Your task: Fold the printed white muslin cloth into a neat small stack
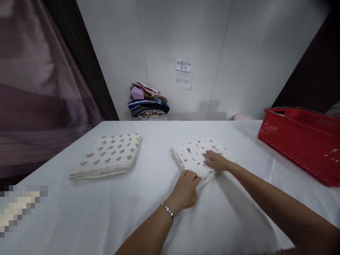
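Observation:
A white folded cloth [195, 152] with small palm and animal prints lies on the white-covered table, turned at an angle. At its near corner, my left hand [186, 189] has its fingers curled over the edge, gripping it; a silver bracelet is on that wrist. My right hand [216, 161] rests flat on top of the cloth, fingers spread. Further left lies a second folded cloth [108, 152], white with rows of grey-green mushroom-like prints, neatly squared, with no hand on it.
At the right stands a red plastic basket [300, 141] with metal handles. Against the wall, behind the table's far edge, is a stack of folded fabrics [148, 102]. Handwritten paper notes [183, 81] are stuck to the wall. A pinkish curtain [39, 71] hangs at the left.

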{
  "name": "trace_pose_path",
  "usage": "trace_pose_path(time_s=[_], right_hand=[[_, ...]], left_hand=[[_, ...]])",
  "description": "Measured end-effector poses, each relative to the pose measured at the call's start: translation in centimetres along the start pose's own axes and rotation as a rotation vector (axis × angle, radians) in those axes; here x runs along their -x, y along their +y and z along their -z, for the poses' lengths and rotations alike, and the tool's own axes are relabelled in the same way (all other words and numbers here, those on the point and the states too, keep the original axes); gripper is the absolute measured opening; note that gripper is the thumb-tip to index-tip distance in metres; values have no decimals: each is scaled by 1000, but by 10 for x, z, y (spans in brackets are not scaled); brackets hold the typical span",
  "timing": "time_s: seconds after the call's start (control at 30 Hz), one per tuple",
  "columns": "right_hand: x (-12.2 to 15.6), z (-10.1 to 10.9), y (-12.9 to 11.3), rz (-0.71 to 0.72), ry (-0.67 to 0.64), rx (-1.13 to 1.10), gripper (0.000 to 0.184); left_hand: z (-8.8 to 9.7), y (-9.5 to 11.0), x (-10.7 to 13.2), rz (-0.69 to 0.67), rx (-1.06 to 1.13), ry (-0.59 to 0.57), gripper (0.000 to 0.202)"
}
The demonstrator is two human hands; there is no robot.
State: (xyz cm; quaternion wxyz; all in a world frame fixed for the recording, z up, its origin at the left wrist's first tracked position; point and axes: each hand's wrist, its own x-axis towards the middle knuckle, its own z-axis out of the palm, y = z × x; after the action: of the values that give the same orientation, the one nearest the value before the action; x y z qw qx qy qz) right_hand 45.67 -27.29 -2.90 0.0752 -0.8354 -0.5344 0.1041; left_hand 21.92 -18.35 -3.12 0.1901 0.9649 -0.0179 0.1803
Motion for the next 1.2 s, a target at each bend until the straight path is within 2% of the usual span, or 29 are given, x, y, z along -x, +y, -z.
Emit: trace_pose_path(time_s=[0.13, 0.23, 0.33, 0.47, 0.57, 0.63, 0.7, 0.73, 0.83, 0.9, 0.97, 1.07, 1.2], right_hand=[[-24, 3, -26, 74, 46, -14, 60], [-38, -10, -47, 131, 51, 8, 61], [-45, -25, -55, 142, 61, 35, 59], [-51, -26, -37, 164, 102, -17, 57], [-57, -12, -5, 40, 229, -10, 53], [-58, -2, 23, -112, 305, 30, 51], [-54, 5, 50, -268, 294, 38, 52], [-50, 7, 62, -344, 264, 20, 54], [-39, 10, 83, -479, 181, -53, 62], [-34, 10, 85, -484, 169, -64, 64], [-33, 12, 83, -476, 165, -56, 65], [-32, 15, 78, -490, 138, -64, 69], [-21, 10, 73, -479, 161, -106, 71]], left_hand=[[-2, -1, 0, 2, 4, -6, 52], [-1, -1, 1, 9, 7, -10, 52], [2, -1, 2, 14, 25, -18, 49], [2, -3, 2, 23, 112, -2, 41], [-1, -11, 2, 55, 245, 111, 37], [-2, -23, 1, 184, 301, 271, 35], [-1, -40, -2, 408, 335, 418, 35], [1, -50, -5, 537, 365, 452, 37], [4, -78, -19, 891, 510, 410, 51], [4, -92, -33, 1033, 585, 378, 60], [1, -100, -49, 1084, 612, 383, 63], [-2, -109, -68, 1088, 607, 388, 68], [9, -130, -80, 1070, 594, 413, 83]])
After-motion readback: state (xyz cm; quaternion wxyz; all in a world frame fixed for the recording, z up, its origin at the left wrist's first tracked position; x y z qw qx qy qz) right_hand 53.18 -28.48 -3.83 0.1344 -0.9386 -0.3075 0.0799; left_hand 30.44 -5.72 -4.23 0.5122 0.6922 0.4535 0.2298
